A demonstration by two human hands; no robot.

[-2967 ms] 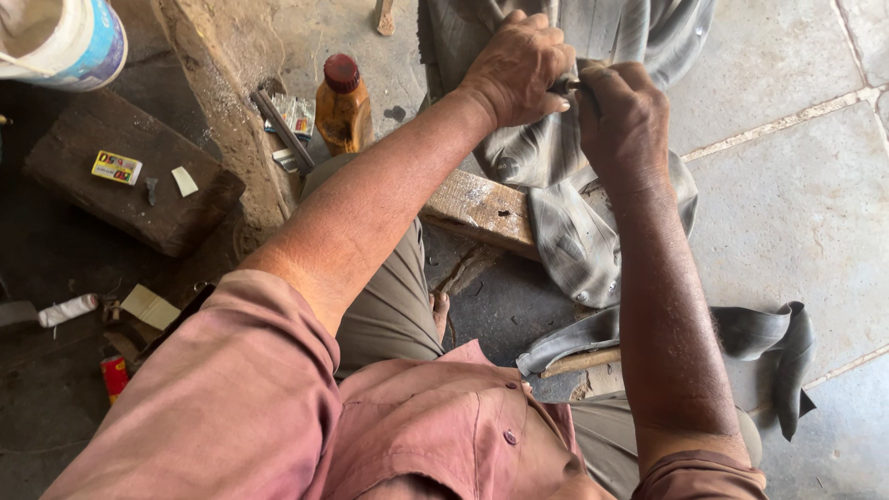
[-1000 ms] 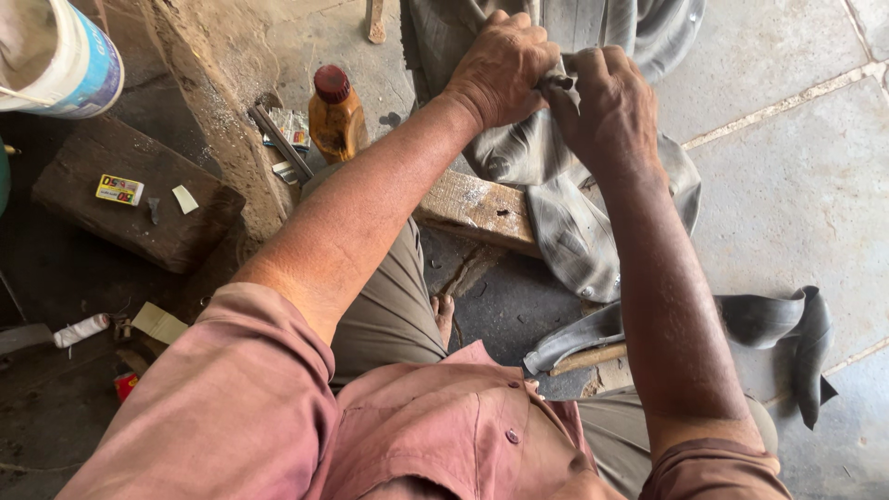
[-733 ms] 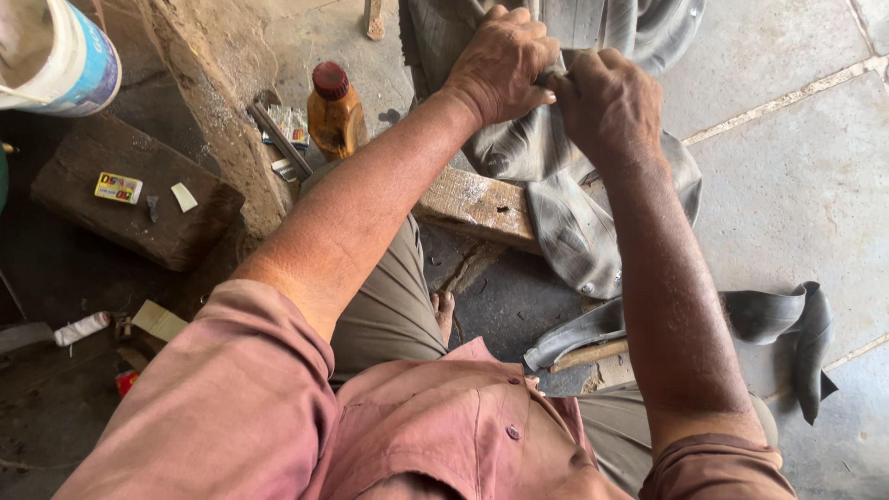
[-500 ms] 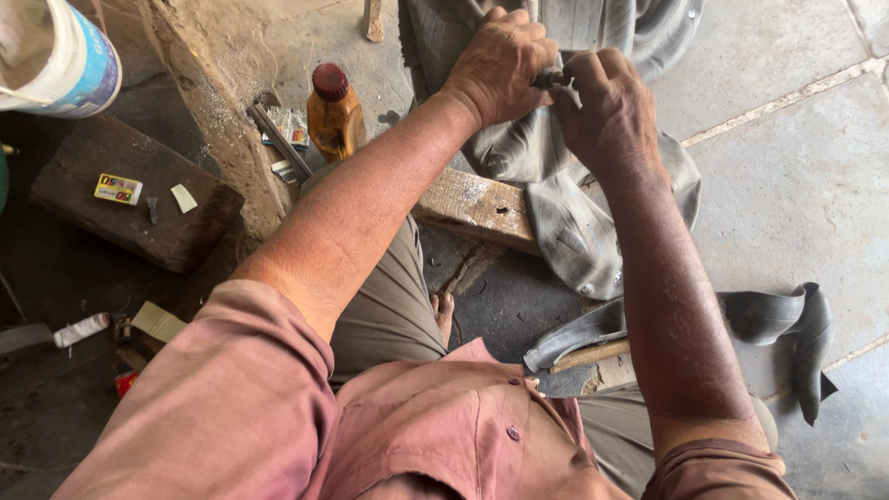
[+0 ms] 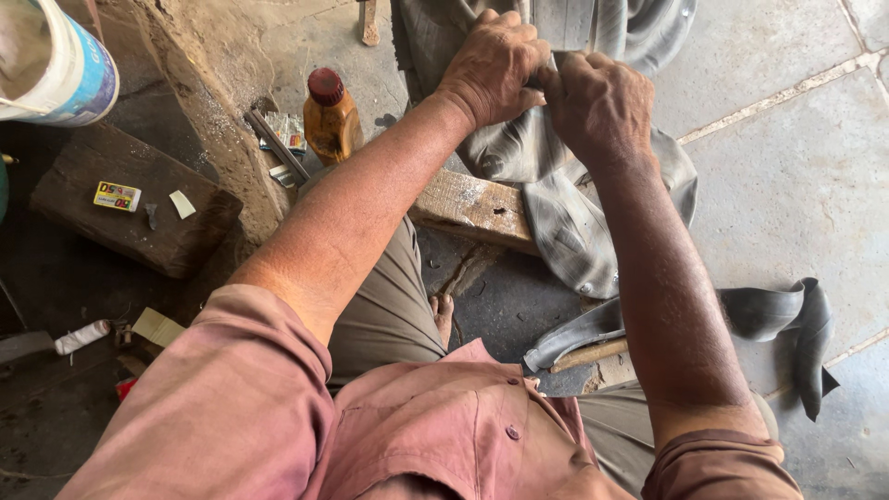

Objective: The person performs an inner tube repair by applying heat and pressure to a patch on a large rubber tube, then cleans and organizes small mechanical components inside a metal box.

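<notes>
**Both fists bunched up on the rubber tube, right at the plank**

Compared with a moment back, the little metal tool that poked out between the hands is gone from view – the right hand (image 5: 600,102) has rolled over it and closed in tight against the left hand (image 5: 493,63), knuckle to knuckle. Can't tell if the tool is inside that fist or not.

Fingers on both hands are clenched, each pinching a fold of the grey rubber inner tube (image 5: 565,218). My guess is they sit so close together to keep one small spot of rubber taut between them.

That tube is draped over the far end of the wooden plank (image 5: 472,204), which gives a firm edge under the worked spot – the slack hangs down the near side onto the stone floor (image 5: 787,185), and another strip trails off by the person's right knee.

Off to the left, within arm's reach: a small amber bottle with a red cap (image 5: 331,120) on the ground, and a dark wooden block (image 5: 139,218) with a small box on top. A white bucket (image 5: 56,65) sits in the top left corner
</notes>
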